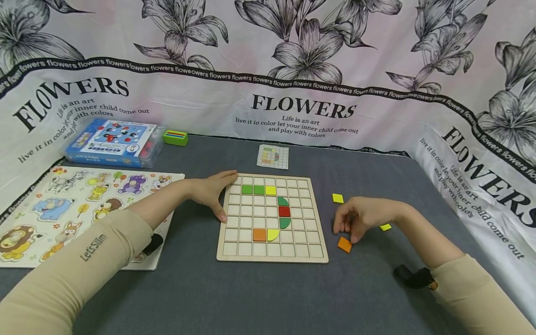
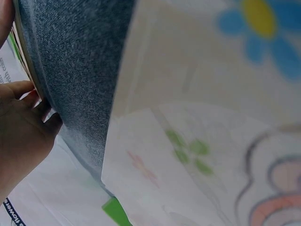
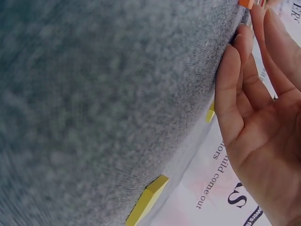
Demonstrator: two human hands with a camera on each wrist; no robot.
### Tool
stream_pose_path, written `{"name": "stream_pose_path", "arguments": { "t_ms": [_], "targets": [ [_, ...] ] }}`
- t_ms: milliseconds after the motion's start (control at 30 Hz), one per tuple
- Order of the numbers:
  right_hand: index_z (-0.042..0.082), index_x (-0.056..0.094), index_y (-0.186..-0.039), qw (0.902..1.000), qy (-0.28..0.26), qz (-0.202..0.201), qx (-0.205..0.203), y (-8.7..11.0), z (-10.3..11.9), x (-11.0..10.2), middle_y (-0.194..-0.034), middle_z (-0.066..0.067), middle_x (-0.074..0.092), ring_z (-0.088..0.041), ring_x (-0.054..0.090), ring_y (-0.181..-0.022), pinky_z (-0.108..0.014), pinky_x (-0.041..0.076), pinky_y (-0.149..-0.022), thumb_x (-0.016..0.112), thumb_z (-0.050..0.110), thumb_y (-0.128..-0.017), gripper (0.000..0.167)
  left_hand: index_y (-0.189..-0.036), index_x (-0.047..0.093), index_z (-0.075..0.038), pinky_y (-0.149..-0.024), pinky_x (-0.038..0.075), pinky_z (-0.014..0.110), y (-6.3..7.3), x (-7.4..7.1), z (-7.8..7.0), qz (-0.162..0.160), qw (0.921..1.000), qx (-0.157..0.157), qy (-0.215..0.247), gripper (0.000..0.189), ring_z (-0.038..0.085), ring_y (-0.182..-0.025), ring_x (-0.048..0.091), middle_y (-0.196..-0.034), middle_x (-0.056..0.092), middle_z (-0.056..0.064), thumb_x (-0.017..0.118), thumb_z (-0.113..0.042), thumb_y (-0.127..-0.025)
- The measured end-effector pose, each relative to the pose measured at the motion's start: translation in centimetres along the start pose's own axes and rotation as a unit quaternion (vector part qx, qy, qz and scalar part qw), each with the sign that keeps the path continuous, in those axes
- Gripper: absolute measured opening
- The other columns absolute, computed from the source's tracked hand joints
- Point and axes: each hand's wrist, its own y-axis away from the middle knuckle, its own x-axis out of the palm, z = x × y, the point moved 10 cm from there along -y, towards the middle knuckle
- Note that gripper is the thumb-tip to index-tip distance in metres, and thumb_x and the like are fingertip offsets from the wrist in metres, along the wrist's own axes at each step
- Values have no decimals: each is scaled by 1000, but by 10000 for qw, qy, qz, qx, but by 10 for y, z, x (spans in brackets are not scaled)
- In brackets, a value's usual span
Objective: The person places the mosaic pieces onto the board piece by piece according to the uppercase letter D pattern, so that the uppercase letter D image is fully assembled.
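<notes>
A wooden grid board (image 1: 272,258) lies on the grey cloth, with several green, yellow, red and orange pieces in its squares. Spread along its left edge, my left hand (image 1: 212,190) touches the board, thumb below and fingers at the upper corner. To the board's right, my right hand (image 1: 368,215) is low over the cloth with bent fingers. Its thumb tip meets an orange square tile (image 1: 345,244) lying there; the right wrist view cuts this tile off at the top. A yellow square tile (image 1: 338,198) lies above that hand, another yellow tile (image 1: 385,227) partly behind the wrist.
A small pattern card (image 1: 272,157) lies behind the board. At left are an animal picture board (image 1: 83,211), a blue boxed set (image 1: 113,142) and a green block (image 1: 176,137). A flower-printed curtain (image 1: 209,109) closes off the back and sides.
</notes>
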Motion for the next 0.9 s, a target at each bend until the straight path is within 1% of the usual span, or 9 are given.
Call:
{"name": "stream_pose_path", "arguments": {
  "t_ms": [133,267,400,667,900],
  "targets": [
    [10,71,-109,10000,-10,52,-35,-1,-1,2,-98,-12,59,-12,53,-85,-26,54,-73,83,9,-76,36,-157,5,4,-123,16,60,0,0,0,-14,10000,-4,27,125,44,-155,-3,-166,-7,24,90,-29,-72],
    [13,71,-108,9998,122,72,-122,-3,1,4,-96,-13,56,-14,52,-84,-26,55,-70,84,8,-73,37,-157,4,4,-123,16,61,0,0,1,-16,10000,-9,15,125,44,-155,-3,-166,-7,24,89,-30,-72],
    [16,71,-105,9995,244,47,-175,-4,3,5,-95,-14,56,-16,50,-83,-25,54,-68,86,9,-71,38,-157,4,4,-123,16,60,0,0,2,-18,10000,-6,4,125,44,-155,-2,-166,-7,24,89,-30,-72],
    [17,71,-102,9990,380,17,-215,-5,6,7,-92,-13,54,-15,49,-81,-24,53,-66,87,8,-69,37,-158,4,4,-123,17,60,-1,0,3,-16,10000,-4,7,125,44,-155,-2,-166,-7,23,89,-30,-72],
    [21,72,-97,9983,554,38,-167,-7,7,8,-90,-12,54,-16,49,-78,-23,52,-66,88,10,-69,34,-157,5,4,-123,16,61,0,0,3,-17,10000,22,-17,125,45,-155,-2,-166,-6,24,90,-30,-72]
  ]
}}
